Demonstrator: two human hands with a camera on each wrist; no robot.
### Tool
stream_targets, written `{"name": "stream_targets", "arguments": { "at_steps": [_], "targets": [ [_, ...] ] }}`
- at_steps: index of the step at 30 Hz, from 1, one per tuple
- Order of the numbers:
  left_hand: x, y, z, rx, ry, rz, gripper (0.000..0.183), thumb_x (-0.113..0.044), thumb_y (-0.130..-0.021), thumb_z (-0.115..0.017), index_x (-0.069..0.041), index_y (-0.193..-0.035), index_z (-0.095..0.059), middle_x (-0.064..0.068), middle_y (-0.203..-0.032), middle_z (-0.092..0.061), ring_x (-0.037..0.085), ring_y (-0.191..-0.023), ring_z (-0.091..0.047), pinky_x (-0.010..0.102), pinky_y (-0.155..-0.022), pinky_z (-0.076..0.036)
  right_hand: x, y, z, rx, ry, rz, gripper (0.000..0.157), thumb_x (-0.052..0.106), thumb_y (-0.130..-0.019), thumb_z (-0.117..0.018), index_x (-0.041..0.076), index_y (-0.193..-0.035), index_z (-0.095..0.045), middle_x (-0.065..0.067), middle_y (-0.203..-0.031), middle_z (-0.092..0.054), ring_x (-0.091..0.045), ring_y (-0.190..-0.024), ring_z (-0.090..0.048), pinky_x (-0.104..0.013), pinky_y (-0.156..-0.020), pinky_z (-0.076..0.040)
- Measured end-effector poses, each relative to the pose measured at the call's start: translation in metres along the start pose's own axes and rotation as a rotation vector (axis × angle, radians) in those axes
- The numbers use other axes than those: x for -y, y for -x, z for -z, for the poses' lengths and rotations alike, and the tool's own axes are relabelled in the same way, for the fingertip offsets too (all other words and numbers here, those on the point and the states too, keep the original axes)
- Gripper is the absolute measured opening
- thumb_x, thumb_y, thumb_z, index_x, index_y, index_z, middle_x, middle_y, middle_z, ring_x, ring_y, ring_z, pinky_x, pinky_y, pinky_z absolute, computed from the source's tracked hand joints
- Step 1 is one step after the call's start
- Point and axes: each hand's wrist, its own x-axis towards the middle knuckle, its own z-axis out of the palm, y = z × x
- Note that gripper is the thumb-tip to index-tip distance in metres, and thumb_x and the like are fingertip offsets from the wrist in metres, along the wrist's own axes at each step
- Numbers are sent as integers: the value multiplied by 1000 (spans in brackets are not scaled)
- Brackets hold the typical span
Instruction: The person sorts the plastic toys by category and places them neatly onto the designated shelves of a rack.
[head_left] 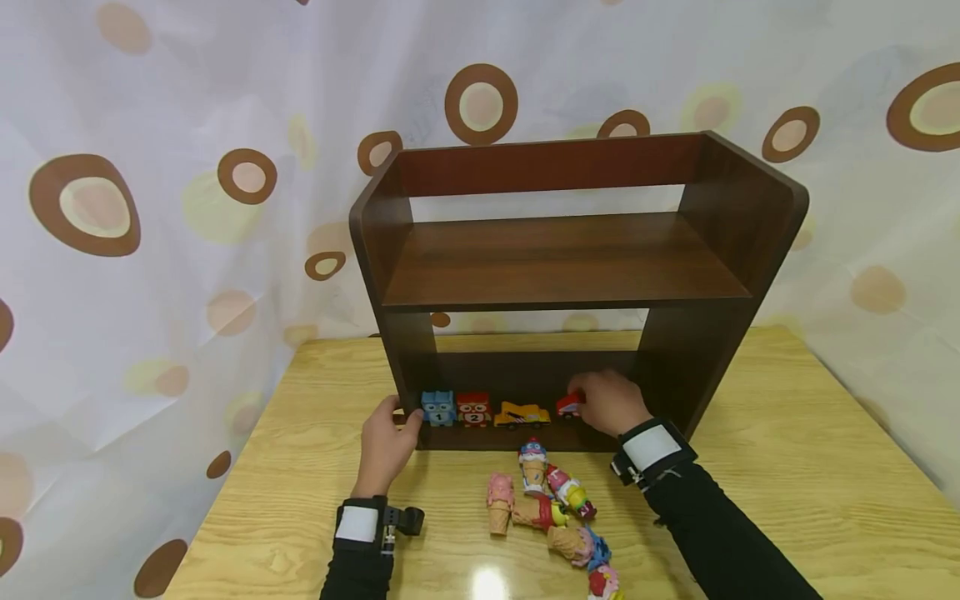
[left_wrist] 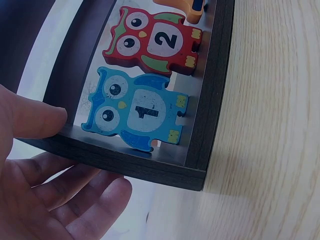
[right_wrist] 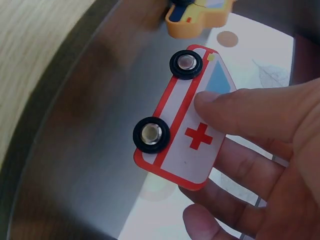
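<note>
Spotted backdrop point(head_left: 187, 100); lower centre, my left hand point(head_left: 385, 446) grips the shelf point(head_left: 566, 257), my right hand point(head_left: 613, 403) pinches a toy ambulance point(right_wrist: 181, 132), best set wheels-down clear of the truck point(head_left: 521, 415).

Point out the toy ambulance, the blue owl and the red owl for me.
Toy ambulance point(right_wrist: 198, 136): right wrist view, red cross.
Blue owl point(left_wrist: 145, 110): left wrist view, numbered belly.
Red owl point(left_wrist: 163, 40): left wrist view, numbered belly.

I see shelf point(head_left: 570, 258), smooth dark wood-look. Beneath it, glossy wood-grained table point(head_left: 262, 483). Inside it, toy ambulance point(right_wrist: 175, 155), smooth-faced, shiny metallic hubs point(right_wrist: 151, 134). Behind it, creased sheet point(head_left: 187, 83).
</note>
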Motion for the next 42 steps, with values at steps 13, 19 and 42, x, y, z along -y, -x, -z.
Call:
{"name": "stream_targets", "arguments": {
  "at_steps": [13, 19, 42],
  "targets": [
    [0, -1, -1, 8, 5, 0, 31, -22, -90, -62, -3, -115, -60, 17, -116, -64, 29, -95, -62, 43, -72, -56, 1, 3, -12, 12, 37, 7, 18, 7, -77, -70, 9, -95, -70, -10, -89, -70, -27, -77, -61, -41, -57, -52],
    [-2, -2, -2, 11, 1, 4, 33, -23, -91, -62, -3, -117, -59, 17, -117, -64, 30, -95, -62, 43, -73, -56, -1, 4, -13, 19, 37, -6, 19, 7, -78, -69, 8, -97, -70, -11, -92, -70, -29, -81, -61, -44, -61, -53],
    [0, 0, 0, 6, 4, 6, 33, -22, -91, -61, -2, -117, -59, 18, -117, -64, 31, -96, -61, 45, -74, -55, 8, 26, 28, -203, 20, 27, 37, 20, -81, -72, 2, -112, -64, -23, -116, -64, -47, -111, -52, -59, -83, -49]
  ]
}}
